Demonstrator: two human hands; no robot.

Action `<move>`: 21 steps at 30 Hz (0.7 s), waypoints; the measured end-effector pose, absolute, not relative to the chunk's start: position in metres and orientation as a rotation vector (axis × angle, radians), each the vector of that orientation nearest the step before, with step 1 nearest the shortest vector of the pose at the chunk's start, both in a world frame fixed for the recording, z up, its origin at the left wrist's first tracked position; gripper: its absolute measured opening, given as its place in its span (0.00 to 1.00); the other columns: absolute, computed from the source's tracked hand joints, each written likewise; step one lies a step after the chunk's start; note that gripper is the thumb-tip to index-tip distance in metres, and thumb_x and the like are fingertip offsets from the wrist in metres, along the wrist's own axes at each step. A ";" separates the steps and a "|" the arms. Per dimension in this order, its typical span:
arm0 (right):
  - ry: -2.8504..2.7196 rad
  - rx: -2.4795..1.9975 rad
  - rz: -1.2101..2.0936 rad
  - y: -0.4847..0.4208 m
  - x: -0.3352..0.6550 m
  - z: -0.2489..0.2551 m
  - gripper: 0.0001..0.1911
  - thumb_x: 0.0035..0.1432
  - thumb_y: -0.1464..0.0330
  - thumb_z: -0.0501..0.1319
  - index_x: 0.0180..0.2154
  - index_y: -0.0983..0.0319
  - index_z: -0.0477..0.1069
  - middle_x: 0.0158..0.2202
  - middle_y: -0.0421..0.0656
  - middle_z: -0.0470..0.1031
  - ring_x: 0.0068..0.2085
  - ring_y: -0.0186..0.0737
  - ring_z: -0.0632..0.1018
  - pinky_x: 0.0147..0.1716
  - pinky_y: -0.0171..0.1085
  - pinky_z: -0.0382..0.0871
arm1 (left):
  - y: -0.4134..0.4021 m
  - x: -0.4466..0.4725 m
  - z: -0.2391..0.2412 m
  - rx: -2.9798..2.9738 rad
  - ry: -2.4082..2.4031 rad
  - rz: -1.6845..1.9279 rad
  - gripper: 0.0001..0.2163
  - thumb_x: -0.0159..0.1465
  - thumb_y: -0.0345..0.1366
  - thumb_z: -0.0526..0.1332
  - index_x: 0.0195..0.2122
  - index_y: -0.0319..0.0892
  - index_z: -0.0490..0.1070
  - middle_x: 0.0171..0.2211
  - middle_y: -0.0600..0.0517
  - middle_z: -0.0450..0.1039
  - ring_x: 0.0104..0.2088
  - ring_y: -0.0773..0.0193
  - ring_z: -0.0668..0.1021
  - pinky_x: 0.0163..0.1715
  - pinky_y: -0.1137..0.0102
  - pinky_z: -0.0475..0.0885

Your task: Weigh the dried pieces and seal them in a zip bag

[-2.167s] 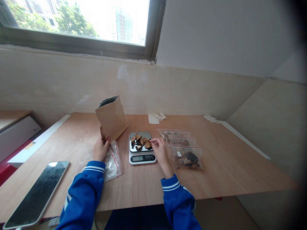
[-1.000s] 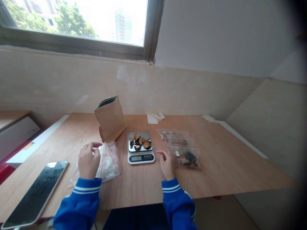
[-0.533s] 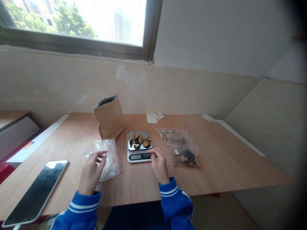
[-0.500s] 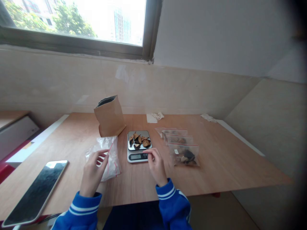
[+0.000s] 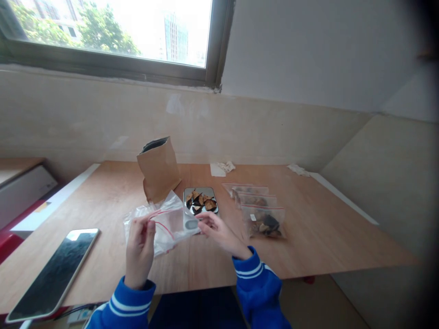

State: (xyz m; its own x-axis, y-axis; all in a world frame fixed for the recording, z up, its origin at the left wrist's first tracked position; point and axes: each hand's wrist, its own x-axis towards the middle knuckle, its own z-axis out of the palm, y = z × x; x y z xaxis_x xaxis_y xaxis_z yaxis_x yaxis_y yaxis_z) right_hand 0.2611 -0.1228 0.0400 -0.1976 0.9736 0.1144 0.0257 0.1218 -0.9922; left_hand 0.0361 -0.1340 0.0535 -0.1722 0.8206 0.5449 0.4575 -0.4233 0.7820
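My left hand (image 5: 140, 244) pinches a clear zip bag (image 5: 170, 218) with a red seal strip and holds it lifted above the table. My right hand (image 5: 215, 231) grips the same bag at its right edge, in front of the scale. The small digital scale (image 5: 200, 206) carries several dark dried pieces (image 5: 200, 203) on its steel plate; the bag hides its display. More empty clear bags (image 5: 141, 228) lie under my left hand.
An open brown paper bag (image 5: 158, 168) stands behind the scale. Three filled zip bags (image 5: 261, 214) lie in a row to the right. A phone (image 5: 55, 272) lies face up at the front left. Crumpled paper scraps (image 5: 222, 168) sit near the wall. The wooden table's (image 5: 325, 237) front edge is close.
My left hand has let go of the paper bag, picked a clear zip bag off the pile and lifted it. My right hand has left the scale and taken the bag's other edge.
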 end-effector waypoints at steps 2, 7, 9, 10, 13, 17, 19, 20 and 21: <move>-1.580 -1.066 1.143 -0.116 0.274 0.044 0.16 0.61 0.59 0.56 0.48 0.59 0.68 0.43 0.45 0.73 0.44 0.40 0.75 0.40 0.39 0.71 | -0.130 0.037 0.053 1.801 1.492 1.655 0.12 0.64 0.43 0.55 0.42 0.44 0.71 0.34 0.50 0.68 0.38 0.60 0.72 0.39 0.65 0.68; -1.712 -1.254 0.504 -0.074 0.292 0.029 0.17 0.59 0.68 0.54 0.51 0.58 0.68 0.58 0.49 0.64 0.61 0.44 0.64 0.60 0.49 0.57 | -0.114 0.050 0.046 1.650 1.518 1.710 0.12 0.64 0.46 0.54 0.37 0.44 0.69 0.40 0.50 0.73 0.37 0.61 0.73 0.38 0.66 0.70; -1.796 -1.294 0.457 -0.057 0.294 0.014 0.21 0.57 0.70 0.55 0.53 0.58 0.66 0.62 0.49 0.59 0.63 0.45 0.61 0.61 0.50 0.56 | -0.104 0.054 0.040 1.576 1.550 1.794 0.12 0.65 0.45 0.53 0.37 0.43 0.69 0.39 0.49 0.73 0.38 0.61 0.73 0.39 0.65 0.69; -1.828 -1.304 0.453 -0.051 0.294 0.006 0.22 0.57 0.70 0.55 0.54 0.59 0.65 0.62 0.50 0.59 0.64 0.46 0.60 0.60 0.51 0.56 | -0.099 0.056 0.037 1.558 1.582 1.840 0.12 0.65 0.45 0.53 0.36 0.43 0.69 0.38 0.49 0.73 0.38 0.61 0.73 0.40 0.65 0.69; -1.873 -1.304 0.420 -0.042 0.292 -0.008 0.22 0.58 0.70 0.54 0.55 0.60 0.65 0.58 0.51 0.65 0.63 0.48 0.62 0.60 0.53 0.56 | -0.085 0.058 0.027 1.564 1.691 1.940 0.14 0.65 0.45 0.52 0.36 0.41 0.69 0.36 0.48 0.70 0.40 0.59 0.72 0.43 0.63 0.67; -1.889 -1.334 0.345 -0.047 0.291 -0.005 0.21 0.59 0.68 0.55 0.54 0.62 0.65 0.52 0.51 0.70 0.56 0.48 0.68 0.56 0.50 0.60 | -0.076 0.063 0.017 1.566 1.638 2.077 0.16 0.67 0.46 0.46 0.42 0.40 0.65 0.45 0.43 0.67 0.51 0.57 0.69 0.53 0.57 0.64; -1.885 -1.379 0.305 -0.051 0.291 0.002 0.18 0.59 0.67 0.56 0.52 0.63 0.67 0.49 0.51 0.72 0.52 0.49 0.70 0.53 0.49 0.63 | -0.076 0.066 0.014 1.550 1.548 2.095 0.16 0.67 0.47 0.45 0.44 0.40 0.60 0.51 0.40 0.64 0.55 0.56 0.67 0.56 0.55 0.62; -1.879 -1.401 0.285 -0.053 0.291 0.005 0.17 0.59 0.67 0.56 0.50 0.63 0.68 0.48 0.51 0.73 0.51 0.49 0.70 0.52 0.49 0.63 | -0.076 0.067 0.013 1.543 1.526 2.076 0.16 0.67 0.48 0.45 0.45 0.41 0.58 0.52 0.39 0.63 0.57 0.56 0.66 0.57 0.54 0.61; -1.872 -1.421 0.266 -0.055 0.291 0.008 0.16 0.59 0.68 0.56 0.49 0.62 0.69 0.47 0.50 0.73 0.50 0.49 0.70 0.51 0.49 0.63 | -0.077 0.068 0.012 1.532 1.526 2.051 0.16 0.67 0.49 0.44 0.45 0.42 0.57 0.53 0.39 0.62 0.58 0.55 0.66 0.57 0.54 0.60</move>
State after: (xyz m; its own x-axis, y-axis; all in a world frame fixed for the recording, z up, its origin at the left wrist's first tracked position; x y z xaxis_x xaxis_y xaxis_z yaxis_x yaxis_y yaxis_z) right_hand 0.2910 -0.0546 0.0076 -0.0953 0.8934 0.4390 0.7358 0.3602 -0.5734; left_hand 0.0676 -0.0771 0.0123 -0.4621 0.6334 0.6207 0.4124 -0.4662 0.7827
